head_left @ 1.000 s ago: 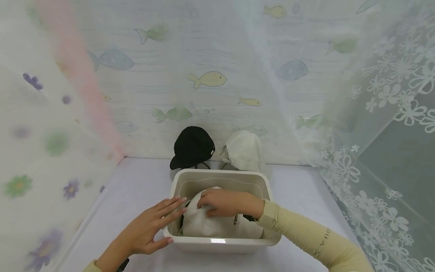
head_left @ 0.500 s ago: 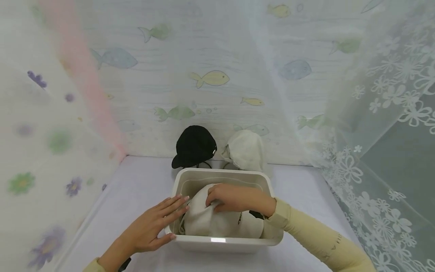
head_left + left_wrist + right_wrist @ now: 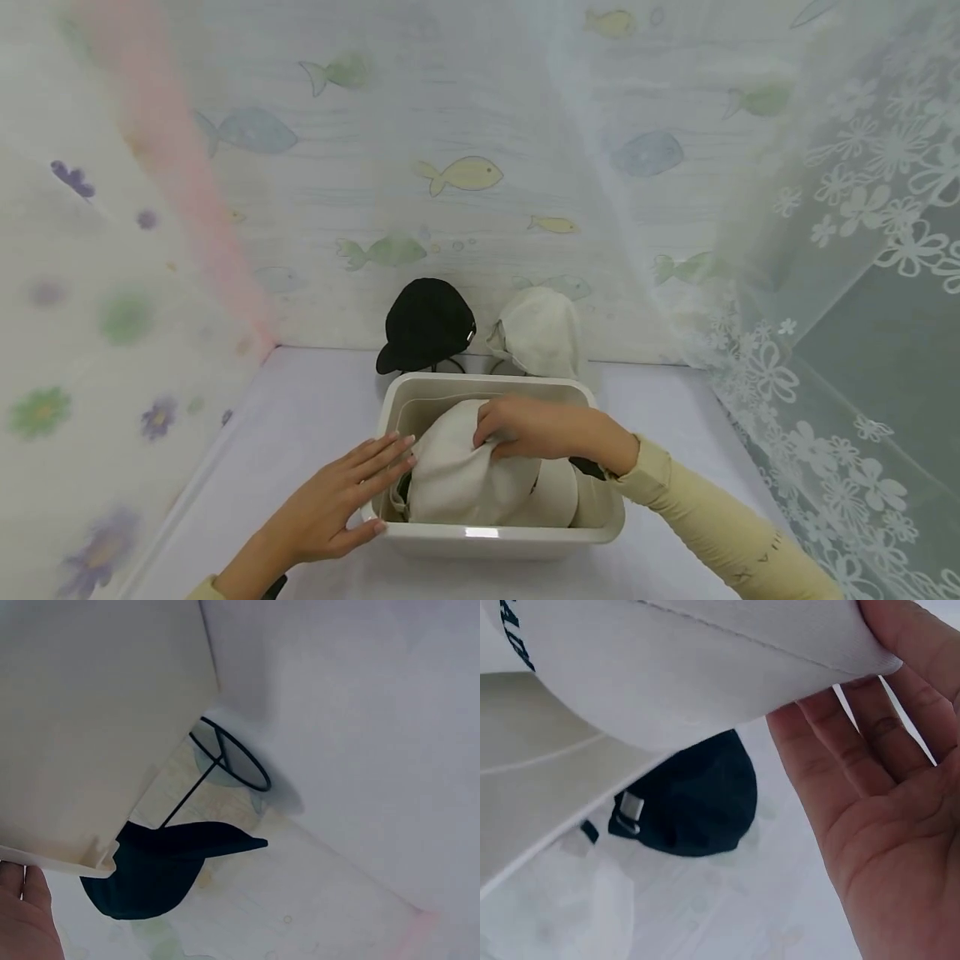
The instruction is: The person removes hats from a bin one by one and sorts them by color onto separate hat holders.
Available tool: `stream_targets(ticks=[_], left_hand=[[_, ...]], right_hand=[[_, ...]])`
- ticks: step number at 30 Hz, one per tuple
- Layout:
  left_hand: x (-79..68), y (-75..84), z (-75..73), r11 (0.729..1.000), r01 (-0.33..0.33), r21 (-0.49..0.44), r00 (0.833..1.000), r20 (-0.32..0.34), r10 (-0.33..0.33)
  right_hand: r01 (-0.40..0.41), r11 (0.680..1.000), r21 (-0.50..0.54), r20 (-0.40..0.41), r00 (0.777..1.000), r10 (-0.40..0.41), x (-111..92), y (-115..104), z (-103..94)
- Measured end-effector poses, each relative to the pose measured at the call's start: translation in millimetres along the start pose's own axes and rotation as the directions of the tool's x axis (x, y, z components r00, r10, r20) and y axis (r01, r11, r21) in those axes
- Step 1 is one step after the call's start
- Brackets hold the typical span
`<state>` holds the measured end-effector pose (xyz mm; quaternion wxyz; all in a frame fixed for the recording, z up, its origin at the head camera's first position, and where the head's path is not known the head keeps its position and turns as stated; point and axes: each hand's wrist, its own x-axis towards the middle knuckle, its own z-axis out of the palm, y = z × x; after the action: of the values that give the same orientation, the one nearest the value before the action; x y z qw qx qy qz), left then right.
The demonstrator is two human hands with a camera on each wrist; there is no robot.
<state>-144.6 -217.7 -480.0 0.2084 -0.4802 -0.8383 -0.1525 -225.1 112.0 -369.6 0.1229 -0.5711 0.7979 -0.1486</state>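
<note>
A whitish cap (image 3: 453, 475) sits inside the white plastic bin (image 3: 480, 546), its crown rising toward the back rim. My right hand (image 3: 536, 429) pinches the cloth at the top of the crown between thumb and fingers. In the right wrist view the fold of cap fabric (image 3: 727, 667) lies between thumb and fingers, with part of dark lettering at its left. With fingers nearly straight, my left hand (image 3: 341, 500) rests on the bin's left rim, thumb by the front corner. In the left wrist view only a few of its fingers (image 3: 34, 889) show, against the bin wall.
Behind the bin, a black cap (image 3: 427, 325) and a white cap (image 3: 540, 332) stand side by side on thin wire stands (image 3: 244, 754). A white cloth covers the table (image 3: 300, 400). Sheer printed curtains (image 3: 465, 208) hang at the back and both sides.
My right hand has moved to the right and a little up, pulling the cap's crown into a raised fold. The left hand stays at the bin's rim.
</note>
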Motion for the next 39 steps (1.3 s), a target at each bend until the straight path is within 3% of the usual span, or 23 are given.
stream_targets(ticks=[10,20,32,39], left_hand=[[0.7,-2.1,0.3,1.0,-0.023,-0.01,0.999,-0.038,0.022],[0.5,-1.4,3.5,1.0,-0.009,-0.014,0.999,-0.031,0.009],[0.3,-0.4,3.2,1.0,0.008,-0.007,1.0,-0.023,-0.008],[0.2,-0.9,5.8,1.0,0.019,-0.009,1.0,-0.017,-0.02]], right_hand=[[-0.053,0.996,0.066,-0.058,0.997,0.057,-24.3,-1.7,-21.2],[-0.098,0.985,0.139,-0.103,0.988,0.112,-43.2,-2.5,-46.2],[-0.035,0.994,0.104,-0.232,0.971,0.059,-63.1,-13.2,-82.4],[-0.081,0.994,0.073,-0.27,0.958,0.098,-72.9,-16.3,-94.4]])
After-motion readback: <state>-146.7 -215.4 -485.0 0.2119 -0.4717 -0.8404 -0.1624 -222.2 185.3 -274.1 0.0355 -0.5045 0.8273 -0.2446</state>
